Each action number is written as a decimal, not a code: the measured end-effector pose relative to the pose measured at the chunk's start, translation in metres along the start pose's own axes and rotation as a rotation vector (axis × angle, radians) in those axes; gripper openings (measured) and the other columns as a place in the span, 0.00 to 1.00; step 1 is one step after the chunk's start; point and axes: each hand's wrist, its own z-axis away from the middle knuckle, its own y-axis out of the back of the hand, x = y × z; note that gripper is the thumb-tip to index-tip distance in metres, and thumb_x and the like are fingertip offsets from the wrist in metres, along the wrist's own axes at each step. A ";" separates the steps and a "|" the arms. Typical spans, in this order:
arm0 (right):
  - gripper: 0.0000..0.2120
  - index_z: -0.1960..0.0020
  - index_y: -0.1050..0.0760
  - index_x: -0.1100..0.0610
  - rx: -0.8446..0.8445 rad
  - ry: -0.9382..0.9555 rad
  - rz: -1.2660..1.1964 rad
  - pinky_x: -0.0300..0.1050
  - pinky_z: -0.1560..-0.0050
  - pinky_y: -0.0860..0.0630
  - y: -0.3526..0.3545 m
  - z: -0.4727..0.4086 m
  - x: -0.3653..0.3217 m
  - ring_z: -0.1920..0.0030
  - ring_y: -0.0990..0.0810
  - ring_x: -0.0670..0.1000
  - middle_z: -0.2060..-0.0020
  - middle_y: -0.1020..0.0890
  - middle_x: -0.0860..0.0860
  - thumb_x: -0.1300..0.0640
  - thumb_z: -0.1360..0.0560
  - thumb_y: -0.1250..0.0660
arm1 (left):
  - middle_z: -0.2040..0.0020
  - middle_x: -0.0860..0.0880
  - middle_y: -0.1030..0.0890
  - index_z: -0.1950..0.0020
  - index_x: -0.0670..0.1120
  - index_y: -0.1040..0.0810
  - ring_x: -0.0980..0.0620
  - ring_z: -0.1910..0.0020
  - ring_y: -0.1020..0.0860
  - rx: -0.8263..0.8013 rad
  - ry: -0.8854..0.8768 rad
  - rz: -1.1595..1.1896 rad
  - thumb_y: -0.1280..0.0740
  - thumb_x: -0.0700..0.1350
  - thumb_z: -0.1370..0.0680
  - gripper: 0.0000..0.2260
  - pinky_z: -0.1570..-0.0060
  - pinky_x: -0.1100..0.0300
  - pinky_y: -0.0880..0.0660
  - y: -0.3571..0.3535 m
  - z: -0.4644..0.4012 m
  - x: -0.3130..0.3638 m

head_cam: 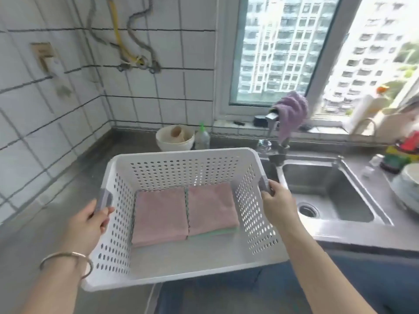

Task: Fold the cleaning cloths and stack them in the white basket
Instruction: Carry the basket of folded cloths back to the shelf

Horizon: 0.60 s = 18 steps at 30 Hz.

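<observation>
1. Surface [56,225] – grey steel worktop w/ sink [326,191] to the right. No loose cloths seen on it; bottom of frame partly hidden by arms and basket.
2. Basket [181,271] – white, perforated, grey handles. Sits at or just above the near edge of the surface; can't tell if lifted or resting. Near end overhangs toward the person.
3. Left stack [159,215] – pink cloths, folded square, flat on basket floor against the far wall. Layer count unclear.
4. Right stack [212,209] – pink cloth on top, green cloth [217,232] edge showing beneath. Touching the left stack, side by side. Front half of basket floor bare.
5. Purple cloth [292,109] – draped unfolded over the tap by the window. Poss. one still to do, or not part of the set; can't say.
6. Left hand [88,220] – fingers closed round the left handle; bangle on wrist.
7. Right hand [275,200] – fingers closed round the right handle.
8. Status – folding and stacking look done for all cloths in reach. Judged: near finished, basket being carried or repositioned. Left, at most: the purple cloth.
</observation>
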 end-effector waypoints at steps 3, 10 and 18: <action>0.10 0.50 0.23 0.61 0.181 -0.145 -0.012 0.42 0.71 0.36 0.055 0.021 0.046 0.71 0.31 0.48 0.67 0.24 0.52 0.65 0.24 0.44 | 0.61 0.47 0.22 0.47 0.46 0.22 0.51 0.66 0.30 -0.224 -0.081 -0.075 0.39 0.41 0.21 0.07 0.63 0.58 0.32 -0.067 0.002 0.024; 0.09 0.52 0.25 0.62 0.526 -0.403 -0.017 0.44 0.69 0.34 0.190 0.080 0.137 0.64 0.27 0.54 0.65 0.24 0.55 0.62 0.23 0.44 | 0.64 0.44 0.24 0.46 0.53 0.23 0.46 0.64 0.28 -0.643 -0.292 -0.175 0.36 0.44 0.23 0.08 0.62 0.56 0.33 -0.228 0.072 0.076; 0.10 0.51 0.27 0.57 0.825 -0.610 0.028 0.45 0.61 0.31 0.362 0.118 0.250 0.60 0.26 0.54 0.63 0.24 0.51 0.55 0.20 0.45 | 0.56 0.44 0.21 0.37 0.51 0.25 0.50 0.63 0.28 -0.952 -0.412 -0.157 0.35 0.43 0.23 0.15 0.64 0.57 0.32 -0.429 0.211 0.134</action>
